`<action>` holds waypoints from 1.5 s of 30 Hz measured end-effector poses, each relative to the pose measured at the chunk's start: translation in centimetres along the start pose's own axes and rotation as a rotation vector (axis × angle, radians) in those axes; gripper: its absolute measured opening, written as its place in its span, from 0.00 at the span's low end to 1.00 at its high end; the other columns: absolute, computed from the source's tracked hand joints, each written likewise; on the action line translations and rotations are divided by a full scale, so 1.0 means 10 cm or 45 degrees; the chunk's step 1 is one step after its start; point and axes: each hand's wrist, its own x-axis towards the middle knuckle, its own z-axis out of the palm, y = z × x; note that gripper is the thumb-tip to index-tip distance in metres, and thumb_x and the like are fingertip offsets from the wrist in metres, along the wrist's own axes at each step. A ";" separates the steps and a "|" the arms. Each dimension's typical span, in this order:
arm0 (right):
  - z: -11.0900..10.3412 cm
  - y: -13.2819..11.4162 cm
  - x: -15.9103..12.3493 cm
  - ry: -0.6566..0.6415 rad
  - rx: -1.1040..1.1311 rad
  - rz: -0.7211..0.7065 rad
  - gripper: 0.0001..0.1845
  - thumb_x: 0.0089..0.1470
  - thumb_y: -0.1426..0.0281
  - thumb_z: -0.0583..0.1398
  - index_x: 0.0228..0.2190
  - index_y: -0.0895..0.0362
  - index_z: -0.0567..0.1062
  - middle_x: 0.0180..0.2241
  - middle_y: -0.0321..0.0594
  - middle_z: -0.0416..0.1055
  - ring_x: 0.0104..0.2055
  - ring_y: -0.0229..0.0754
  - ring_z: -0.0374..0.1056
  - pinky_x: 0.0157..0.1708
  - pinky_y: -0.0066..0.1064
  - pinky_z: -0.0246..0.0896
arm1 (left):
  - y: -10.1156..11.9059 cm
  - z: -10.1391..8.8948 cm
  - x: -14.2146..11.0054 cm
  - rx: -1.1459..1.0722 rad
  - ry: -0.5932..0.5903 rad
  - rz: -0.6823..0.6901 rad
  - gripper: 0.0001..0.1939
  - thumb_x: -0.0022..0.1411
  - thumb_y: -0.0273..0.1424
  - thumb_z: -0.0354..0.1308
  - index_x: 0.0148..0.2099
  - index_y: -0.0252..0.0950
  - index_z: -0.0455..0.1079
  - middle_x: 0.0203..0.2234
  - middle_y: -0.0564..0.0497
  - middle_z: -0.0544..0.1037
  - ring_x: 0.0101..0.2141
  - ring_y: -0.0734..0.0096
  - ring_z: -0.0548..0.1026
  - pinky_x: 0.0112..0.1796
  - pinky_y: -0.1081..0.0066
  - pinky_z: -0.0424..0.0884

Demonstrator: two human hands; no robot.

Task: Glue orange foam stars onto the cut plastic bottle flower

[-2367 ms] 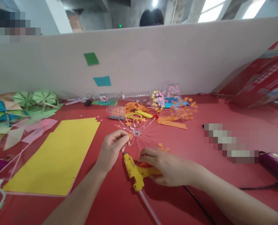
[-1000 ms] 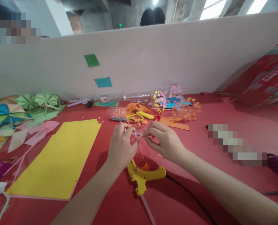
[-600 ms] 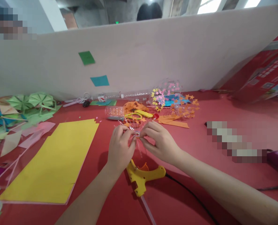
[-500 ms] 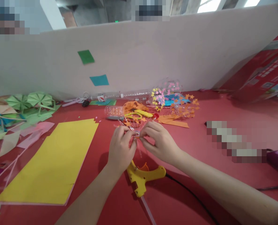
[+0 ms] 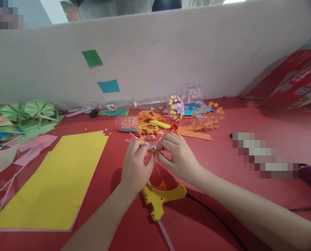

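Note:
Both my hands meet at the middle of the table over a clear plastic piece cut into thin strips, with orange paper stars on the strips. My left hand is closed, thumb and fingers pinching the piece's near side. From the right, my right hand pinches at the same spot, its fingertips nearly touching the left ones. A small orange bit shows between the fingertips; its exact shape is hidden. Just below my hands lies a yellow hot glue gun with a clear glue stick in its rear.
Yellow paper sheets lie at left, beside green folded paper umbrellas. Behind my hands are yellow-handled scissors, orange paper strips and a star-covered clear plastic piece. The glue gun's black cord runs under my right forearm.
The view has tilted slightly, so the background sits a little higher and further left. Both hands keep their pinch at nearly the same place, with only small finger shifts.

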 end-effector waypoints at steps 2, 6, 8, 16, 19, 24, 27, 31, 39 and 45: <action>0.00 0.00 0.00 0.003 -0.021 0.000 0.06 0.52 0.75 0.55 0.24 0.57 0.69 0.27 0.39 0.67 0.32 0.42 0.61 0.34 0.33 0.52 | 0.00 0.00 0.00 -0.030 -0.012 -0.029 0.06 0.56 0.21 0.55 0.37 0.35 0.68 0.34 0.48 0.70 0.38 0.66 0.70 0.41 0.64 0.69; 0.01 -0.02 0.00 -0.006 -0.075 -0.011 0.06 0.52 0.75 0.55 0.24 0.57 0.69 0.27 0.39 0.68 0.32 0.42 0.62 0.34 0.33 0.51 | 0.01 -0.01 0.01 -0.083 -0.041 -0.094 0.08 0.54 0.20 0.56 0.36 0.35 0.69 0.34 0.49 0.70 0.38 0.66 0.70 0.41 0.65 0.69; 0.01 -0.02 0.00 -0.008 -0.099 -0.020 0.06 0.52 0.75 0.55 0.24 0.57 0.69 0.27 0.39 0.68 0.32 0.42 0.61 0.33 0.33 0.51 | 0.02 -0.01 0.01 -0.100 -0.044 -0.116 0.08 0.53 0.19 0.56 0.35 0.36 0.69 0.34 0.49 0.70 0.38 0.66 0.71 0.41 0.65 0.70; -0.01 -0.06 -0.02 0.006 -0.204 -0.045 0.05 0.51 0.73 0.57 0.25 0.57 0.70 0.27 0.40 0.68 0.32 0.43 0.61 0.33 0.34 0.50 | 0.03 -0.01 0.02 -0.141 -0.044 -0.169 0.09 0.53 0.18 0.56 0.34 0.37 0.70 0.32 0.50 0.71 0.37 0.67 0.71 0.40 0.65 0.70; -0.01 -0.07 -0.02 0.023 -0.236 -0.069 0.05 0.52 0.72 0.57 0.25 0.57 0.70 0.27 0.40 0.68 0.32 0.44 0.61 0.33 0.34 0.50 | 0.04 -0.02 0.02 -0.151 -0.045 -0.172 0.10 0.52 0.17 0.55 0.34 0.36 0.70 0.32 0.50 0.71 0.37 0.66 0.71 0.40 0.64 0.70; -0.01 -0.05 -0.02 0.009 -0.250 -0.078 0.06 0.54 0.72 0.57 0.26 0.57 0.70 0.28 0.40 0.69 0.32 0.44 0.61 0.33 0.35 0.49 | 0.04 -0.02 0.02 -0.164 -0.041 -0.183 0.10 0.52 0.18 0.56 0.34 0.37 0.70 0.32 0.50 0.71 0.37 0.67 0.71 0.40 0.65 0.70; -0.01 -0.04 -0.01 0.022 -0.236 -0.076 0.05 0.54 0.72 0.56 0.27 0.57 0.70 0.28 0.40 0.69 0.33 0.44 0.61 0.33 0.35 0.50 | 0.04 -0.02 0.03 -0.177 -0.040 -0.191 0.10 0.52 0.18 0.56 0.34 0.37 0.70 0.32 0.51 0.71 0.37 0.67 0.71 0.39 0.65 0.70; -0.01 -0.04 -0.01 0.031 -0.248 -0.074 0.05 0.54 0.73 0.56 0.27 0.57 0.69 0.28 0.40 0.69 0.33 0.43 0.61 0.33 0.35 0.49 | 0.04 -0.01 0.03 -0.194 -0.053 -0.212 0.10 0.51 0.18 0.56 0.34 0.37 0.71 0.32 0.51 0.71 0.36 0.67 0.71 0.38 0.66 0.70; -0.07 -0.05 0.00 0.113 -0.163 -0.101 0.04 0.56 0.73 0.54 0.29 0.56 0.68 0.28 0.39 0.69 0.33 0.43 0.62 0.34 0.34 0.51 | 0.00 -0.03 0.04 -0.190 -0.043 -0.223 0.07 0.54 0.21 0.57 0.34 0.38 0.71 0.30 0.52 0.70 0.35 0.68 0.70 0.38 0.66 0.70; -0.23 -0.05 0.05 0.194 -0.121 -0.097 0.05 0.55 0.75 0.53 0.28 0.55 0.67 0.28 0.39 0.68 0.32 0.42 0.62 0.34 0.34 0.53 | -0.04 -0.10 0.03 -0.025 -0.037 -0.120 0.07 0.55 0.24 0.58 0.37 0.38 0.70 0.32 0.50 0.69 0.37 0.66 0.70 0.41 0.64 0.70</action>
